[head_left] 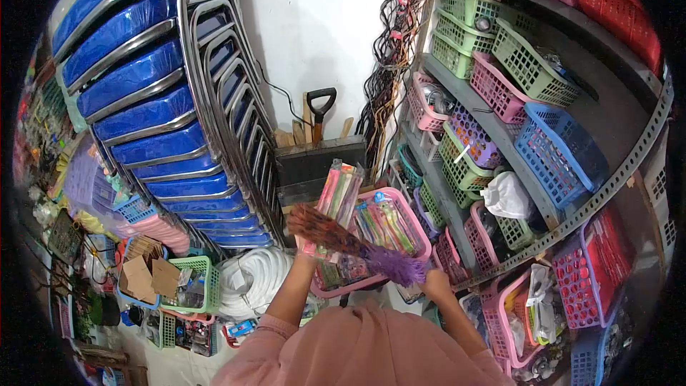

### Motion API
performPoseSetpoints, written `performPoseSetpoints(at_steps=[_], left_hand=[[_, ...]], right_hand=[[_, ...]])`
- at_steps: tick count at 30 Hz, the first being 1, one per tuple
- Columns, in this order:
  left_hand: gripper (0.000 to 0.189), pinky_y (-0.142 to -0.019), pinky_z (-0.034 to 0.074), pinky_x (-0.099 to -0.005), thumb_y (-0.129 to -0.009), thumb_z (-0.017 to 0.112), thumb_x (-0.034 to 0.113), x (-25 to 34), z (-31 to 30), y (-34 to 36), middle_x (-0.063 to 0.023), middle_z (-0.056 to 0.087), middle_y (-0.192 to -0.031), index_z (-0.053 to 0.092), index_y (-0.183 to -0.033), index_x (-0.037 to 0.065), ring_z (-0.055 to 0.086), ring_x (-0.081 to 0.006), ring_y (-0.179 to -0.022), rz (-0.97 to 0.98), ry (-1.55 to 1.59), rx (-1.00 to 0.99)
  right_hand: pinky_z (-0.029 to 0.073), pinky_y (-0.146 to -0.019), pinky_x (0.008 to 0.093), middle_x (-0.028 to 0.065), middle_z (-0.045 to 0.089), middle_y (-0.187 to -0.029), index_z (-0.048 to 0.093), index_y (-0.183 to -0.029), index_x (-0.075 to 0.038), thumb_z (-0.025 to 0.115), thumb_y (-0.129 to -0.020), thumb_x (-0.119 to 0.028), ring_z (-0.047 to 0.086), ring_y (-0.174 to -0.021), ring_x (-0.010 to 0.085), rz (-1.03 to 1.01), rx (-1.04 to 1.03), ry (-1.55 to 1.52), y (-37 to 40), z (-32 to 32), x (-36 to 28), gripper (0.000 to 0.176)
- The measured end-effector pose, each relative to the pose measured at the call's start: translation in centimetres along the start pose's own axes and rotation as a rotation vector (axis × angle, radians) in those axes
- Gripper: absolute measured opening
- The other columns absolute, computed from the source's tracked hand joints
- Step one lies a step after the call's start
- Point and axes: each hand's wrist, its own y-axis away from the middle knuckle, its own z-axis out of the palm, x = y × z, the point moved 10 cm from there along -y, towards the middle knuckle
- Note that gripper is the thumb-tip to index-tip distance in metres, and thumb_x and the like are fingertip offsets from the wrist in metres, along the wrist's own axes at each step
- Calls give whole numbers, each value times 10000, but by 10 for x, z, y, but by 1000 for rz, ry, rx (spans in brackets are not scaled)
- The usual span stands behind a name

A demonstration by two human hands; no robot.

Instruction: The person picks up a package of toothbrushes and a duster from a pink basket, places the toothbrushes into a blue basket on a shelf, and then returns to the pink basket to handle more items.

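My right hand (434, 287) is closed at the purple end of a feather duster (393, 261). Its dark brown and orange strands reach across to the left, in front of my left hand (306, 251). That left hand is closed around the lower part of some clear plastic packets (336, 196) with pink and green contents, though the duster hides most of its fingers. Below the packets and duster is a pink basket (423, 237), where more colourful packets (382, 221) lie.
Stacked blue chairs (150, 121) rise at the left, beside a coil of white hose (250, 279). Metal shelving (493, 118) with several plastic baskets stands at the right. A black-handled tool (319, 107) leans by the wall behind a dark box (321, 164).
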Motion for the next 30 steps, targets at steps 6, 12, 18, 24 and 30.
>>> performPoseSetpoints(at_steps=[6,12,18,24,30], left_hand=[[407,-863,419,-392,-933,398,265,13,-12,-18,-127,474,-1127,405,-1257,19,541,-262,-928,-122,-165,-193],[406,-963,359,-394,-917,377,205,43,-28,8,-155,483,-1234,413,-1268,4,501,-297,-1074,302,-628,160],[423,-964,358,-374,-901,432,225,22,51,0,-147,408,-1276,401,-1258,0,466,-264,-1105,355,-582,241],[374,-930,380,-345,-906,453,230,24,63,29,-109,461,-1195,442,-1200,0,479,-201,-1064,547,-747,208],[330,-896,403,-316,-911,475,236,22,82,55,-71,514,-1114,483,-1141,-1,492,-137,-1023,736,-903,156]], right_hand=[[472,-671,461,232,603,-749,632,-746,11,621,-683,-287,594,-741,399,-48,14,-20,2,-14,-14,305],[469,-653,466,225,606,-770,623,-838,-17,598,-700,-276,589,-740,397,-202,-63,-1,1,32,-16,294],[484,-642,440,210,615,-773,631,-801,-44,601,-699,-250,598,-726,379,-253,142,-128,9,5,-41,232],[491,-650,442,188,621,-780,637,-809,-56,642,-664,-235,604,-749,370,-65,-139,107,1,21,-29,231],[474,-722,471,189,618,-876,635,-859,-52,635,-680,-263,593,-842,366,-156,-110,-31,8,18,-40,277]])
